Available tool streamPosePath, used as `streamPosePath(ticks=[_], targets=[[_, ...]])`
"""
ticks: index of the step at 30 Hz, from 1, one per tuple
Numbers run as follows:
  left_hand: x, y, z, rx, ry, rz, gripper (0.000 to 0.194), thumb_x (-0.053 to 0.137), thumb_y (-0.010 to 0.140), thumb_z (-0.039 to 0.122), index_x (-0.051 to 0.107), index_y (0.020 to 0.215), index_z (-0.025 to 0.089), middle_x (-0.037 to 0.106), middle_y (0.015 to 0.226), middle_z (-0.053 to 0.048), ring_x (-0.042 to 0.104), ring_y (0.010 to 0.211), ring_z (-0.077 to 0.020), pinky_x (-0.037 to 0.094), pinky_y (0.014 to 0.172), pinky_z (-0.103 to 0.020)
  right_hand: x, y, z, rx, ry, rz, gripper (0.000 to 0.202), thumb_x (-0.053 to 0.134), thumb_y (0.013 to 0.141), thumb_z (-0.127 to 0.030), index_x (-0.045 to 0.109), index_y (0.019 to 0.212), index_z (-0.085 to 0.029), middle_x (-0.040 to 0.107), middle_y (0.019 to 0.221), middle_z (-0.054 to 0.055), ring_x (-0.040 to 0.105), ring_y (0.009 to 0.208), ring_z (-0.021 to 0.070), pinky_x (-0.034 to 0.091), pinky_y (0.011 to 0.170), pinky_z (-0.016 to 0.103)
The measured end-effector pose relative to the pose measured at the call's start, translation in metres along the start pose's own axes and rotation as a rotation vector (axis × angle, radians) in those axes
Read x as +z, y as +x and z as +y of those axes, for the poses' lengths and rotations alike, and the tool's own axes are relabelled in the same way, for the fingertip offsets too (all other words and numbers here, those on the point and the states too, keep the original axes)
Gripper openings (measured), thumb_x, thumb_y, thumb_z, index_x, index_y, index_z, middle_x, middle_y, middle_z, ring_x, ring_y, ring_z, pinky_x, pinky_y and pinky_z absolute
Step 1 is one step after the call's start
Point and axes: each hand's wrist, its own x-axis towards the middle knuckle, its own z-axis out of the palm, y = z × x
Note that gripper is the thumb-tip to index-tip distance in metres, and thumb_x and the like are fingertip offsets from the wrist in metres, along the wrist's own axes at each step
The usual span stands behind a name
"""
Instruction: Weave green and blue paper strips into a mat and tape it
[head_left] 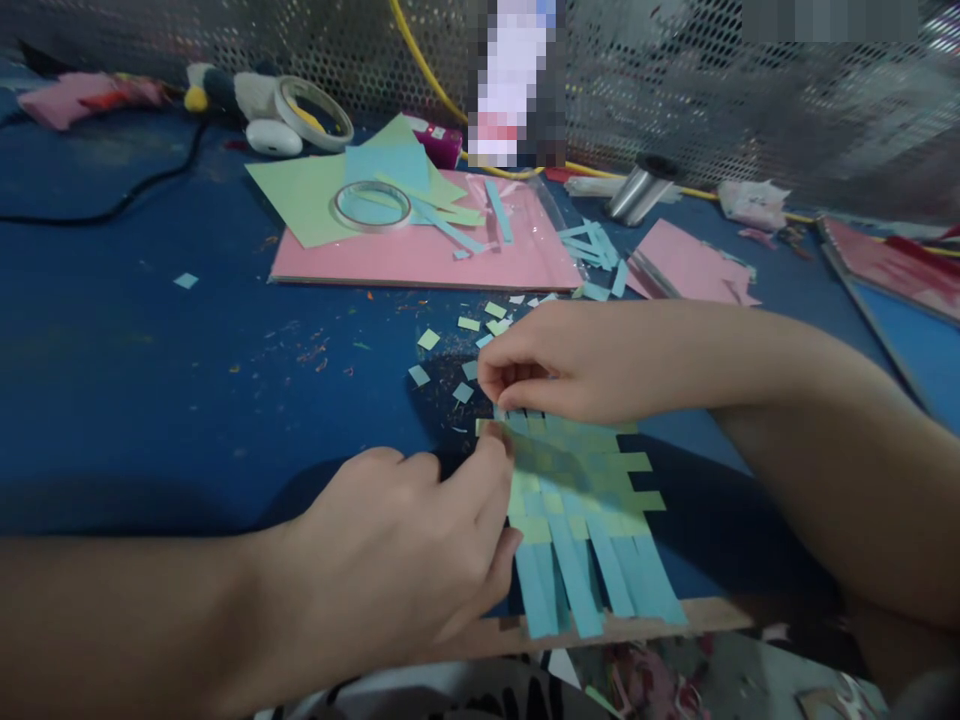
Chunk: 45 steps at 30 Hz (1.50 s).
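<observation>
My right hand point(577, 360) pinching the far left corner of the woven paper mat point(581, 480), my left hand point(420, 535) touching its left side, pinch I cannot tell, mat at the blue table's point(150, 400) near edge

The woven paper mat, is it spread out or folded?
Spread out: the woven mat lies open, its blue strip ends reaching the table's edge.
</observation>
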Motion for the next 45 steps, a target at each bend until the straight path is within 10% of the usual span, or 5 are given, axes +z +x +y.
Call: streamPosePath(ticks=[17,38,45], targets=[[-0.005,-0.003,0.0,0.055,0.04,-0.095,0.039,0.042,0.106,0.029,0.073,0.119,0.01,0.075,0.125,-0.017,0.061,0.05,-0.0143,0.034,0.041,-0.031,0.003,-0.004,-0.021,0.116,-0.133,-0.089,0.016,0.054,0.09,-0.01,0.061,0.083,-0.022,0.066,0.078,0.0,0.05,0.063,0.0148,0.028,0.056,0.03],[-0.006,-0.001,-0.002,0.076,0.055,-0.069,0.047,0.033,0.107,0.026,0.075,0.122,0.011,0.076,0.125,-0.015,0.062,0.048,-0.0168,0.036,0.036,-0.035,0.004,-0.001,-0.015,0.321,-0.026,0.117,0.006,0.072,0.081,-0.025,0.071,0.084,-0.02,0.074,0.081,0.002,0.063,0.064,0.0154,0.036,0.052,0.027],[-0.006,-0.001,-0.001,0.058,0.072,-0.037,0.043,0.04,0.105,0.028,0.079,0.114,0.012,0.075,0.127,-0.016,0.06,0.047,-0.0168,0.04,0.035,-0.034,0.004,-0.015,-0.013,0.138,0.008,0.207,0.011,0.065,0.088,-0.021,0.075,0.091,-0.02,0.076,0.084,0.002,0.067,0.072,0.0173,0.044,0.063,0.029]])
